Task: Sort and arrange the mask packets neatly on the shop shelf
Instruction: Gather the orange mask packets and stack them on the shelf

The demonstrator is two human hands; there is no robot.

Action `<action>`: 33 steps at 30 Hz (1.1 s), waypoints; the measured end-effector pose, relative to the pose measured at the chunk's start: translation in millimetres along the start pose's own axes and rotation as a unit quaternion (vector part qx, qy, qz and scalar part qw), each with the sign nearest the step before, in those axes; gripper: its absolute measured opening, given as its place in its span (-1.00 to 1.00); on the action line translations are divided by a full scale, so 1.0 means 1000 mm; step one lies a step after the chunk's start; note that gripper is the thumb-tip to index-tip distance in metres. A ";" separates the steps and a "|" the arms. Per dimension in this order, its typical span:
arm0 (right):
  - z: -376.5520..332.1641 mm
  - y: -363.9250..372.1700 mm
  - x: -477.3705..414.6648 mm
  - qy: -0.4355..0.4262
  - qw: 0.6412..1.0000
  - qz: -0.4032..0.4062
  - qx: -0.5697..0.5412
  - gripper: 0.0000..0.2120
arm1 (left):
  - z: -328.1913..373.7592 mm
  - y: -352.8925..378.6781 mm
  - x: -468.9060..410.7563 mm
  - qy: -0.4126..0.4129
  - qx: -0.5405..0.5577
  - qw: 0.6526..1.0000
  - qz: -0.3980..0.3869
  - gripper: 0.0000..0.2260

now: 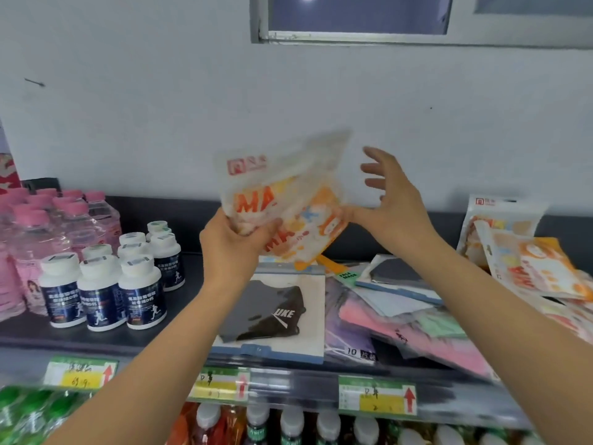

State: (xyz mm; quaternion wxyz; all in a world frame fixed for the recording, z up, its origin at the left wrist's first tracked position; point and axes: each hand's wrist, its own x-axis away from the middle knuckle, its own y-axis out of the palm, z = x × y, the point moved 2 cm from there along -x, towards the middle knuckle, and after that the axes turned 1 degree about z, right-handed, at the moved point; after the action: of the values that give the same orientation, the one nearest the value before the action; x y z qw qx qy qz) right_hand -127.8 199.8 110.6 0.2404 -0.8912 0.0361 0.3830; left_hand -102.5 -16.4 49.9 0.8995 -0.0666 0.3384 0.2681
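Step in hand: gathering like with like. By my reading, the orange-printed mask packets (288,194) are being squared up before they go back down.
Left hand: the left hand (236,248) clasps the bunch at its lower edge, fingers curled round it.
Right hand: the right hand (396,210) holds nothing, its fingers spread. Its thumb lies at the bunch's right edge, and blur hides whether it touches.
Where the packets are: held in the air above the shelf (189,268) and tilted. Two overlapping prints suggest at least two packets.
Matching stock: more orange packets (519,252) lean at the far right of the shelf.
Unsorted: a black mask packet (272,313) lies flat under the hands. Beside it is a loose heap of pink and green packets (417,319).
Neighbours: white-capped supplement bottles (106,284) and pink-capped water bottles (48,220) stand to the left.
Next move calls for: the right hand to steady and align the edges. The bunch probably belongs with its orange mates on the right.
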 end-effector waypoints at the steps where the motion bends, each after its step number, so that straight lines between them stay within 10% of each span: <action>1: 0.005 0.000 -0.001 0.032 0.999 -0.007 -0.015 -0.14 | 0.002 -0.002 -0.003 -0.021 0.025 0.999 0.010 -0.70; 12: 0.029 0.037 0.002 0.089 0.987 -0.128 -0.029 -0.11 | 0.005 -0.010 -0.009 -0.202 0.200 0.957 -0.059 -0.68; 19: 0.048 0.069 0.018 0.181 0.973 -0.142 -0.019 -0.52 | -0.014 -0.023 -0.005 -0.212 0.219 0.933 -0.191 -0.54; 24: 0.065 0.094 0.031 0.277 0.956 -0.077 -0.063 -0.85 | -0.038 -0.015 0.016 -0.154 -0.015 0.962 -0.226 -0.21; 28: 0.071 0.102 0.039 0.334 0.930 -0.060 -0.138 -0.83 | -0.045 -0.006 0.021 -0.040 -0.156 0.962 -0.222 -0.60; 33: 0.060 0.098 0.029 0.330 0.918 -0.039 -0.214 -0.88 | -0.036 -0.017 0.002 -0.112 -0.014 0.991 -0.078 -0.74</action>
State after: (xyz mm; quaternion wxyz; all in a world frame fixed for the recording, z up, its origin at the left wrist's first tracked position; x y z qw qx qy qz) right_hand -171.8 143.9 15.2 0.0331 -0.9979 -0.0040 0.0557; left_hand -112.6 -41.0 20.6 0.9490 -0.0748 0.2255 0.2074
